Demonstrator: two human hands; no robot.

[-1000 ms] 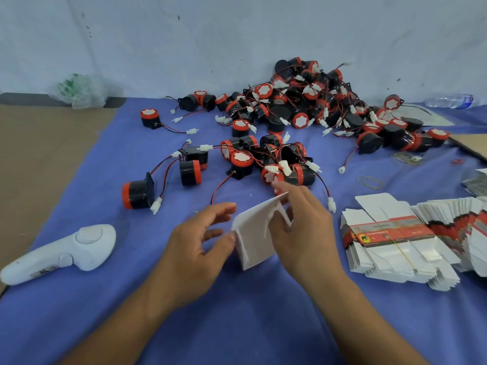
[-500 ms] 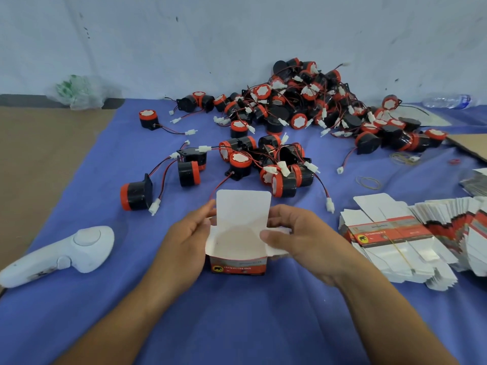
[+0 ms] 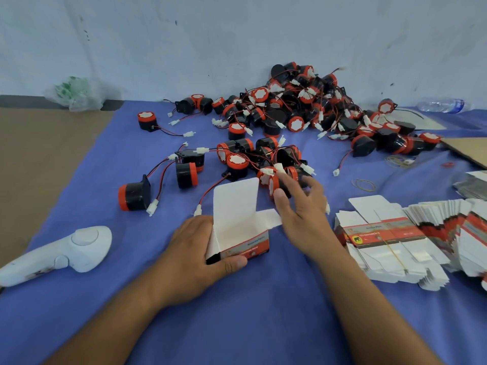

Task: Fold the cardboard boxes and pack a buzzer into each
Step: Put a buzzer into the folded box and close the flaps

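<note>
A small white cardboard box [image 3: 242, 227] with a red and grey printed front stands on the blue cloth, its top open and its lid flap upright. My left hand [image 3: 200, 248] grips its left side, thumb across the front. My right hand [image 3: 300, 206] reaches over a black and red buzzer [image 3: 283, 181] just beyond the box, fingers spread and touching it. A big pile of buzzers [image 3: 303, 106] with red and black wires lies against the wall.
A banded stack of flat box blanks [image 3: 382, 241] lies to the right, with more fanned out beyond it. A white handheld controller [image 3: 60, 251] sits at the left. Loose buzzers [image 3: 133, 192], rubber bands [image 3: 363, 184], a plastic bottle [image 3: 442, 105] and a crumpled bag [image 3: 76, 93] surround the cloth.
The flat blank has been opened into a standing box. My right hand left the box and moved forward to the nearest buzzer. My left hand stays on the box.
</note>
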